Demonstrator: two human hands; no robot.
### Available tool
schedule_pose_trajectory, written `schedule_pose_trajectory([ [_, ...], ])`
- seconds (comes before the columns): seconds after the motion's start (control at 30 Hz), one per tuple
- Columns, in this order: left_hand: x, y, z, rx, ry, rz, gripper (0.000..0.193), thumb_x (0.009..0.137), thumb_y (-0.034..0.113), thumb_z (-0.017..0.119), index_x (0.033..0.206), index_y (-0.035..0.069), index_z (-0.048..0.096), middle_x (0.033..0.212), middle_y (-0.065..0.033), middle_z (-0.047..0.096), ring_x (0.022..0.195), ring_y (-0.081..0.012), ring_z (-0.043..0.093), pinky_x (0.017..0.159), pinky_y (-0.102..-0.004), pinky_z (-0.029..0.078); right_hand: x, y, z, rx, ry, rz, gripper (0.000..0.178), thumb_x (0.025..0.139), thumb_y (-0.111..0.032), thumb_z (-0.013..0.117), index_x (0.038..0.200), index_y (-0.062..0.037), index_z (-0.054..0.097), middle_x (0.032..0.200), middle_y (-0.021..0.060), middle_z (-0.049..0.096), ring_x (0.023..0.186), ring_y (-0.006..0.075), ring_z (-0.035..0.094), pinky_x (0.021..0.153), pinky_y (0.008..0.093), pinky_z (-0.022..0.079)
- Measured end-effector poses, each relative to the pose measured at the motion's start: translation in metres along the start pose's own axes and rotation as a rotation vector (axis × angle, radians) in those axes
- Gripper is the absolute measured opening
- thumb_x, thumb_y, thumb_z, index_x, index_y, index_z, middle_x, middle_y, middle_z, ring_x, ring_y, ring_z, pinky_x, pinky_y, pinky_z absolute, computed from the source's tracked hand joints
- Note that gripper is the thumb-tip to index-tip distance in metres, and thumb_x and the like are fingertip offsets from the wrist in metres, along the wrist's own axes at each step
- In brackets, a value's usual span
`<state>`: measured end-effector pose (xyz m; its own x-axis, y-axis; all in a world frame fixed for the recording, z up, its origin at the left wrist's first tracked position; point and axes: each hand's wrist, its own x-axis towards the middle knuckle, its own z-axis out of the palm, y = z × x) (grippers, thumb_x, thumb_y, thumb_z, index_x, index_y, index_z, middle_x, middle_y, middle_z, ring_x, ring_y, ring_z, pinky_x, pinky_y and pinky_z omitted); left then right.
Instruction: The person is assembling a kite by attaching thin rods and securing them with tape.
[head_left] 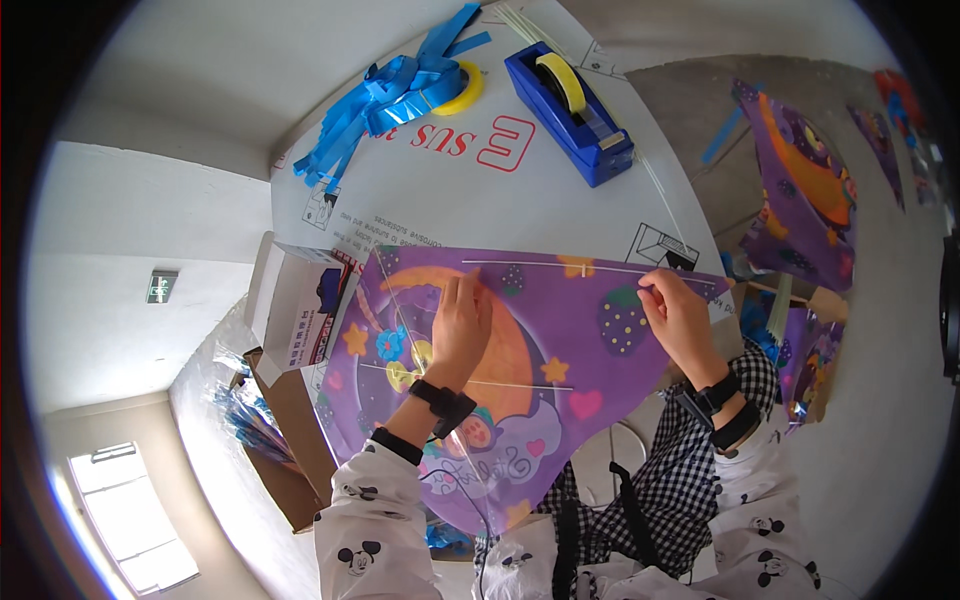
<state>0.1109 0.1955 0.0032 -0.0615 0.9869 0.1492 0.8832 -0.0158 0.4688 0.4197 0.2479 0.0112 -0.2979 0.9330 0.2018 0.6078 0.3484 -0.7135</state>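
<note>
A purple kite [540, 310] printed with an orange moon, stars and strawberries lies across the near edge of the table and hangs toward my lap. Along its far edge runs a thin white rod [560, 264]; another white rod [520, 385] crosses its middle. My left hand [463, 325] rests over the moon print, fingers pinched close to the first rod's left end; what they hold is hidden. At the right part of that same rod, my right hand [675, 315] is closed with thumb and finger together, gripping it. Both wrists wear black bands.
A blue tape dispenser [570, 110] stands at the table's far right. Blue ribbons [390, 95] and a yellow tape roll [462, 88] lie far left. An opened white box [290, 310] sits left, above a brown carton [300, 470]. More purple kites [800, 190] lie at right.
</note>
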Motion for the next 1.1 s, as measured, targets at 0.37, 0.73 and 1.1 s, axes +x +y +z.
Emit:
schedule_pose_trajectory([
  [0.37, 0.009, 0.007, -0.001, -0.057, -0.009, -0.125, 0.029, 0.09, 0.009, 0.056, 0.118, 0.001, 0.054, 0.088, -0.0118, 0.057, 0.078, -0.0301, 0.059, 0.066, -0.0403, 0.05, 0.0, 0.0, -0.004, -0.026, -0.011, -0.01, 0.013, 0.086, -0.007, 0.064, 0.094, -0.0079, 0.055, 0.084, 0.0075, 0.063, 0.061, 0.0245, 0.063, 0.053, 0.0329, 0.048],
  [0.73, 0.008, 0.005, -0.009, -0.063, -0.027, -0.123, 0.03, 0.09, 0.011, 0.058, 0.118, 0.001, 0.054, 0.09, -0.0136, 0.057, 0.08, -0.031, 0.061, 0.066, -0.0403, 0.05, 0.011, -0.033, -0.035, 0.198, -0.091, 0.05, 0.016, 0.086, -0.007, 0.066, 0.099, -0.0065, 0.057, 0.072, 0.002, 0.057, 0.055, 0.0114, 0.052, 0.051, 0.0242, 0.041],
  [1.1, 0.073, 0.11, -0.071, -0.529, -0.547, -0.099, 0.029, 0.091, 0.016, 0.061, 0.115, 0.0, 0.058, 0.095, -0.0095, 0.065, 0.084, -0.0179, 0.064, 0.071, -0.0316, 0.052, 0.17, 0.006, -0.024, 0.255, 0.181, 0.013, 0.033, 0.085, -0.029, 0.067, 0.101, 0.0, 0.065, 0.098, 0.0148, 0.065, 0.095, 0.0203, 0.062, 0.074, 0.0314, 0.048],
])
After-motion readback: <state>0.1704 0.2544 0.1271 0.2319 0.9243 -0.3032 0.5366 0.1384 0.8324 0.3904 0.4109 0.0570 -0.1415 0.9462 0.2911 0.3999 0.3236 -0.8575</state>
